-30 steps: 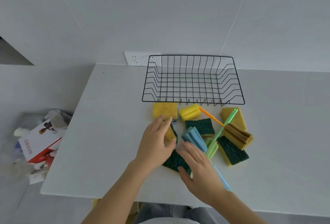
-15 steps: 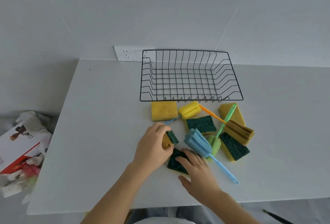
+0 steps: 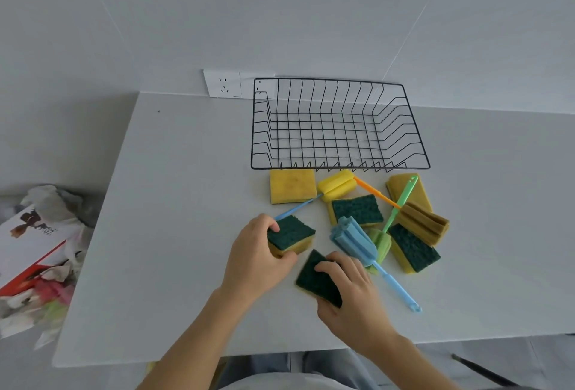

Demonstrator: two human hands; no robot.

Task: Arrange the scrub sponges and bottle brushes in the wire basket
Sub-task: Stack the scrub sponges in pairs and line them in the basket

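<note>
An empty black wire basket (image 3: 339,167) stands at the back of the white table (image 3: 174,190). In front of it lie several yellow-and-green scrub sponges and foam bottle brushes. My left hand (image 3: 253,260) grips a green-topped scrub sponge (image 3: 291,234), tilted just above the table. My right hand (image 3: 350,299) holds a second green-topped sponge (image 3: 315,279) by its near end. A blue bottle brush (image 3: 354,241) lies just right of my hands, over a green brush (image 3: 381,241). A yellow brush (image 3: 337,185), a brown brush (image 3: 423,223) and other sponges (image 3: 292,185) lie near the basket.
A wall socket (image 3: 222,83) sits behind the basket's left corner. Left of the table, on the floor, lies a heap of crumpled wrapping and a red-and-white box (image 3: 31,243). The table's front edge runs just below my wrists.
My left hand has lifted its sponge and turned the green side up. My right hand has closed on the dark green sponge that it only touched before. The camera view has shifted slightly.
</note>
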